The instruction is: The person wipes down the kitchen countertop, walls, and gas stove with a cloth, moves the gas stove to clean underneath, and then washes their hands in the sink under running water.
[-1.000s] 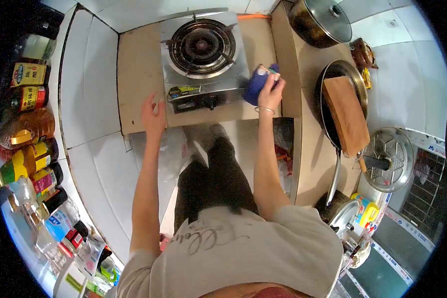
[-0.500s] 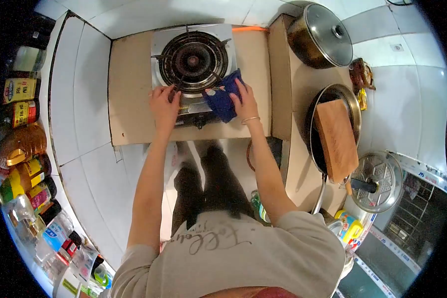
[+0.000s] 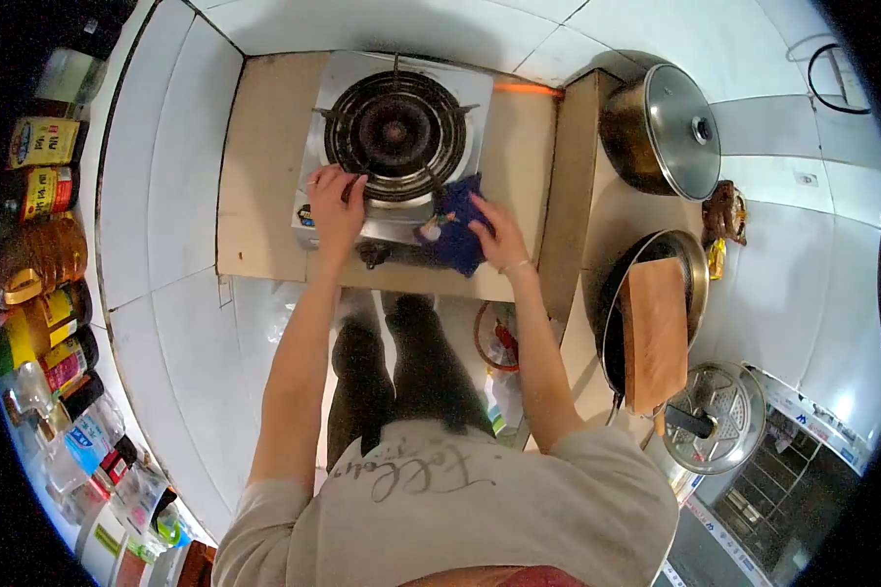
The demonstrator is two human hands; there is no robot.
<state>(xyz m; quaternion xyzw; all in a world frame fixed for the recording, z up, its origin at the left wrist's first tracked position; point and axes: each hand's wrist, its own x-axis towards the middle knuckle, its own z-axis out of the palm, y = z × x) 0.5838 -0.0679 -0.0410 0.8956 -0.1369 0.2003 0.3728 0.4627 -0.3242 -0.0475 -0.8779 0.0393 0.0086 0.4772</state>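
Observation:
A single-burner gas stove point(image 3: 340, 76) with a steel top stands on the tiled counter in front of me. Its round black pan support point(image 3: 445, 147) has several prongs. My left hand point(image 3: 337, 207) is at the stove's front left, its thumb and fingers closed at the near-left prong, which they partly hide. A dark blue patterned cloth point(image 3: 458, 233) lies bunched over the stove's front right corner. My right hand point(image 3: 499, 235) grips the cloth's right side, fingers and thumb pressed into it. Below the steel top, a black knob point(image 3: 372, 254) shows on the front panel between my arms.
On the right ledge stand a lidded pot point(image 3: 646, 137) and a frying pan point(image 3: 697, 293) with a wooden board point(image 3: 656, 338) across it. A glass lid point(image 3: 744, 416) lies nearer me. Bottles and jars point(image 3: 54, 191) line the left side. An orange hose point(image 3: 529, 89) runs behind the stove.
My view has shifted and turned slightly. My right hand and the cloth have moved nearer the stove's front edge. My left hand stays at the near-left prong.

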